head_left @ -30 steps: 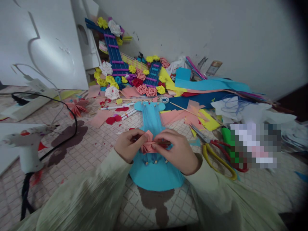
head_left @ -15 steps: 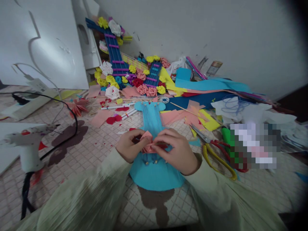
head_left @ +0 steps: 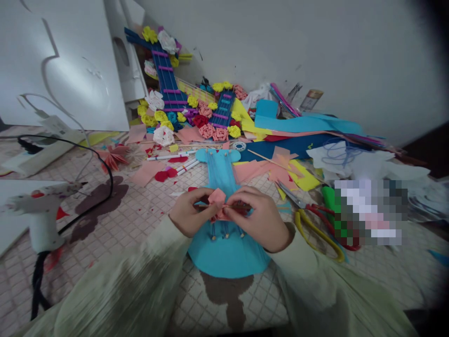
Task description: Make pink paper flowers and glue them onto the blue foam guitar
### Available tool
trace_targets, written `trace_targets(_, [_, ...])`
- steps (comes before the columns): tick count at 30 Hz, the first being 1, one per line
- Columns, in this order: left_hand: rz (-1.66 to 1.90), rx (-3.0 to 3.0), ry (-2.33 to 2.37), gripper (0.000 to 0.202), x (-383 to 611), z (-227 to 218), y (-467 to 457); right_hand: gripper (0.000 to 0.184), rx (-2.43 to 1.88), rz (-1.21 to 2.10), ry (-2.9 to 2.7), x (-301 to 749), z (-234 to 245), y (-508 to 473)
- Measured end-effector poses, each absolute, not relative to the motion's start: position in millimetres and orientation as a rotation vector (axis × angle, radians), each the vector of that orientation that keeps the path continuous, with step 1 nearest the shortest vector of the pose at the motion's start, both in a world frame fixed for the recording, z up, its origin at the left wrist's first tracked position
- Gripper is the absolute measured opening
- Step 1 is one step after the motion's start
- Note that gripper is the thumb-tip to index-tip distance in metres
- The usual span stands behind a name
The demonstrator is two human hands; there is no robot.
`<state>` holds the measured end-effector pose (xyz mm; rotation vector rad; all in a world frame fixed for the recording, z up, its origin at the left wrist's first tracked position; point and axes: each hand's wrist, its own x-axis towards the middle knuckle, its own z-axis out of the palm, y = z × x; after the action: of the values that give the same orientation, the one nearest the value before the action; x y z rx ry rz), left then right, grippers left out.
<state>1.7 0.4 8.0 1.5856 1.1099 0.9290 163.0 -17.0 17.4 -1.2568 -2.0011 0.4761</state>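
Pink paper (head_left: 217, 195) being clamped over blue guitar (head_left: 228, 257) by left hand (head_left: 189, 213) and right hand (head_left: 258, 217) fingers.
Jar (head_left: 311, 99), view's two o'clock, being too blurred to read; right hand's three o'clock being bounded by scissors (head_left: 324, 211).

Folded paper (head_left: 216, 196) is pink; the guitar (head_left: 228, 257) turquoise; the tabletop (head_left: 140, 224) pale, brown-gridded.
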Motion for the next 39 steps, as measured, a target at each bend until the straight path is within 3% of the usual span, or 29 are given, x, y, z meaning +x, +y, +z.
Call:
trace_targets(6, [1.025, 1.688, 1.101, 0.024, -1.6, -0.5, 3.6, 0.007, -1.161, 0.615, -2.107, 168.8, 21.8, -13.4])
trace_targets(39, [1.040, 1.833, 1.067, 0.035, -2.2, -8.7, 5.9, 0.008, -1.218, 0.485, -2.021, 168.0, 8.6, -5.0])
